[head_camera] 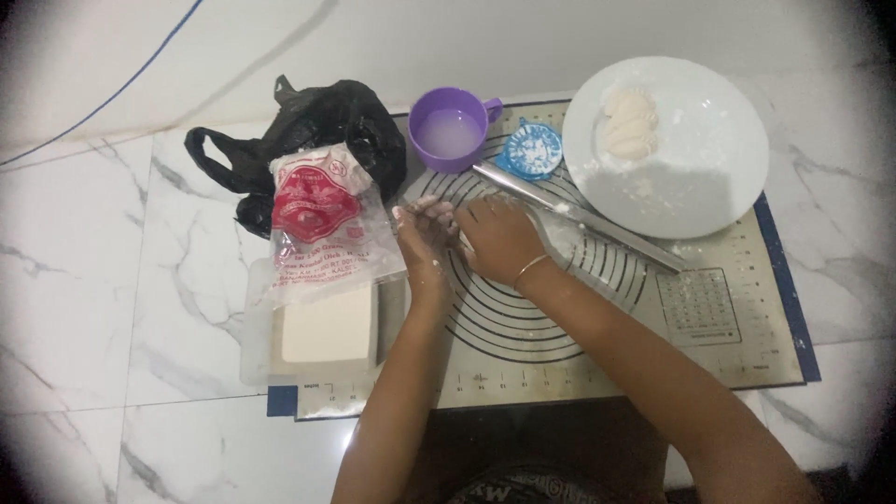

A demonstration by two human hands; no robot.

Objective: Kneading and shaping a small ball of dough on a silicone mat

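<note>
Head view, read left to right. Far left lies a black plastic bag (308,131), with a red-printed clear wrapper packet (327,229) in front of it and a stack of pale square dough sheets (329,327) nearer, half under that packet. At centre, on the ringed baking mat (597,327), the left hand (425,238) and right hand (499,238) meet, fingers curled and pressed together, floury; they appear to pinch a small piece between them, but it is hidden and I cannot tell what it is. Behind them stands a purple cup (451,129) of cloudy liquid, then a round blue dumpling press (529,149), and a long metal knife (579,217) lying slantwise. Far right, a white plate (709,177) carries a few folded dumplings (630,121); judged from this, several are done, and most sheets remain. Surface: white marble-veined tiling (121,308), with a plain wall beyond
</note>
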